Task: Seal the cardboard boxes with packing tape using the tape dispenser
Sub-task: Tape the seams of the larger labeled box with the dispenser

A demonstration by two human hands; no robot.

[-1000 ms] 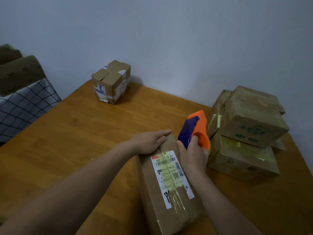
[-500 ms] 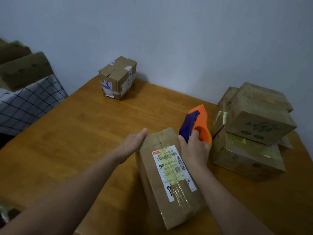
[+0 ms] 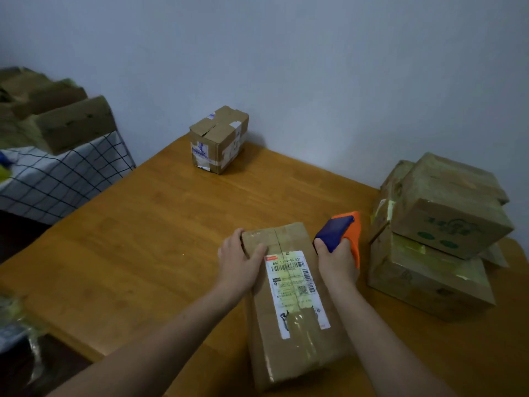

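Note:
A long cardboard box (image 3: pixel 294 305) with a white shipping label lies on the wooden table (image 3: pixel 143 239) in front of me. My left hand (image 3: pixel 239 260) grips its far left corner, thumb on the top face. My right hand (image 3: pixel 337 260) holds the orange and blue tape dispenser (image 3: pixel 342 232), just to the right of the box's far end. Clear tape covers the box's near half and lower label.
A small taped cardboard box (image 3: pixel 219 138) stands at the table's far edge by the wall. A stack of cardboard boxes (image 3: pixel 438 233) sits close to the right of the dispenser. More boxes (image 3: pixel 57 121) rest on a checked cloth (image 3: pixel 60 176) at the left.
My left hand moved from the far end of the box to its far left corner. The dispenser shifted off the box top to its right side and tilted lower.

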